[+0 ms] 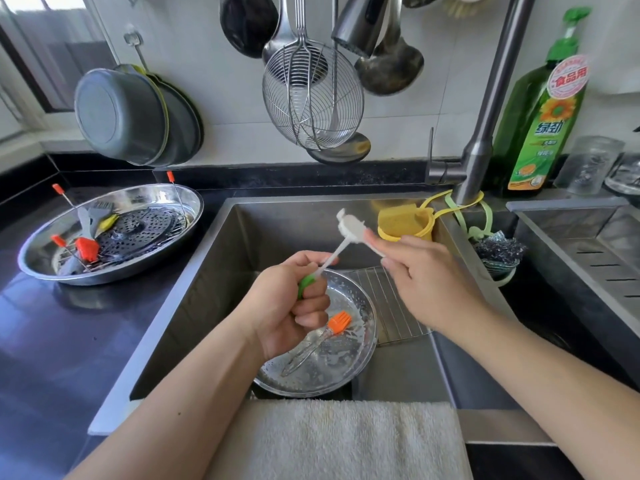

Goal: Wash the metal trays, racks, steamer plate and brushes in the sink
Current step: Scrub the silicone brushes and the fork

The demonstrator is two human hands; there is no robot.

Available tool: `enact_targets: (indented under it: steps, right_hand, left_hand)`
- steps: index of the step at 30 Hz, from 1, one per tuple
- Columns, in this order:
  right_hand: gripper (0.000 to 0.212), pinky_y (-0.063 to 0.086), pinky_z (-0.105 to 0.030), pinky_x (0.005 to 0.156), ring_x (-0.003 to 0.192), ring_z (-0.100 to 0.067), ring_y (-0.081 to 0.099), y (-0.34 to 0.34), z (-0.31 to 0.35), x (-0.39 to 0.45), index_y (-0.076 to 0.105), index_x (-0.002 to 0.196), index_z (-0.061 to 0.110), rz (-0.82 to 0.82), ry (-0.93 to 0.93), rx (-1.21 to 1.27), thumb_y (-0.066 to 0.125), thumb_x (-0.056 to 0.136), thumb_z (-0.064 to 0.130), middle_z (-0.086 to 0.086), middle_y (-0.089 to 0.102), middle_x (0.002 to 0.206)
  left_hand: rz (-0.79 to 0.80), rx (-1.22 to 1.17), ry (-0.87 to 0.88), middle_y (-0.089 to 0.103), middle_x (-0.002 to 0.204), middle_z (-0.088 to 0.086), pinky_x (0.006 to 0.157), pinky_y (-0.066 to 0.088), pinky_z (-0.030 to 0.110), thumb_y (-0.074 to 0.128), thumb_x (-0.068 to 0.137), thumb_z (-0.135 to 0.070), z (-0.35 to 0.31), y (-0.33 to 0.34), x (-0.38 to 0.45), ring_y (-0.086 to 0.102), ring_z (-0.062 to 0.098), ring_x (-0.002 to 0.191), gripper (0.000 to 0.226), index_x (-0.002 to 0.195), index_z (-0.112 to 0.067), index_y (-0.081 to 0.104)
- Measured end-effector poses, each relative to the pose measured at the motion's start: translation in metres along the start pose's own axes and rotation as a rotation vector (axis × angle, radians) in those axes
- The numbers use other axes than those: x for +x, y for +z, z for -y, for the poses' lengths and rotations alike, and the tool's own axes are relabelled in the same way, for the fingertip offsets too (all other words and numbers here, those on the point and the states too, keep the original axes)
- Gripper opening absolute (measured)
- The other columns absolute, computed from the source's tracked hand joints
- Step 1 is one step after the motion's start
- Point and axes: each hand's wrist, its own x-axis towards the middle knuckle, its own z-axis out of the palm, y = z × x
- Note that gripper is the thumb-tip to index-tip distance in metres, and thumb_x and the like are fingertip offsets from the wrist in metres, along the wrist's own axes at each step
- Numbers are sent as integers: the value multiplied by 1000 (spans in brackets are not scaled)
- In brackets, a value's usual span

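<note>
We hold white silicone brush over sink: left hand fisted round green handle, right hand pinching bristles. Wet grip may slip; brush could drop onto tray beside orange brush, splashing towel.

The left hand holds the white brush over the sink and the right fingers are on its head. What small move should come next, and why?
Probably bring the white brush under the faucet and rinse: the left hand grips its green handle, the right hand pinches the head, and no water is running.
</note>
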Motion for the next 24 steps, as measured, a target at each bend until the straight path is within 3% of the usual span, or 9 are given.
enact_targets:
  steps: [2, 3, 6, 8, 11, 15, 17, 21, 24]
  right_hand:
    - [55, 37, -18, 55, 65, -7, 44, -2, 3, -2, 45, 145, 43, -15, -6, 35, 58, 101, 12, 10, 45, 75]
    - [57, 40, -19, 57, 65, -8, 45, 1, 8, -7, 45, 146, 43, 13, -60, 70, 59, 101, 11, 10, 45, 75]
    - [59, 50, -46, 60, 68, -16, 49, 11, 17, -15, 46, 147, 44, 84, -145, 101, 60, 100, 11, 8, 44, 77]
    - [58, 50, -48, 61, 69, -15, 49, 11, 11, -7, 47, 146, 45, 39, -104, 81, 60, 99, 12, 10, 45, 77]
    - [57, 49, -46, 59, 69, -14, 48, 10, 12, -6, 48, 145, 42, 29, -114, 88, 61, 99, 12, 11, 46, 76]
    - [55, 31, -21, 53, 67, -11, 45, 0, -5, 5, 44, 147, 41, -59, 86, 2, 55, 102, 12, 12, 45, 76]
    - [53, 29, -25, 52, 68, -15, 46, -7, -8, 7, 44, 147, 43, -81, 146, -50, 53, 103, 14, 11, 47, 77]
    - [53, 30, -24, 52, 64, -7, 44, 1, 10, -5, 39, 145, 46, 77, 21, -10, 54, 103, 17, 9, 52, 80]
    - [52, 30, -25, 53, 65, -7, 43, -3, -7, 9, 44, 146, 45, 0, 153, -49, 52, 103, 15, 12, 48, 79]
  left_hand:
    - [21, -9, -6, 17, 66, -2, 35, 16, 18, 31, 111, -12, -1, 1, -2, 16, 7, 44, 27, 106, -15, 58]
    - [37, -18, -17, 16, 67, -3, 36, 15, 17, 34, 111, -17, -2, 2, -3, 15, 6, 45, 26, 99, -16, 57]
    - [86, -1, -57, 12, 71, -4, 35, 15, 17, 49, 107, -39, -7, 2, -6, 14, 6, 46, 30, 83, -22, 52]
    - [87, 83, -46, 15, 70, -4, 35, 16, 16, 54, 104, -44, -9, 4, -8, 15, 6, 47, 25, 93, -21, 58]
    - [47, 297, 43, 18, 68, -3, 39, 16, 19, 51, 107, -36, -3, 7, -8, 16, 10, 50, 22, 112, -17, 60]
    - [-35, 438, 105, 37, 65, 0, 43, 30, 21, 41, 113, -29, 10, 3, 2, 28, 11, 50, 32, 103, -10, 64]
    - [-52, 430, 115, 45, 67, 2, 46, 33, 22, 41, 113, -25, 11, 2, 4, 30, 11, 51, 32, 101, -7, 66]
    - [-29, 359, 143, 46, 64, 3, 44, 30, 22, 42, 112, -23, 7, 1, 5, 28, 10, 50, 31, 105, -5, 67]
    - [-18, 380, 152, 45, 62, 5, 43, 29, 21, 42, 112, -22, 9, 1, 5, 26, 11, 48, 31, 102, -6, 66]
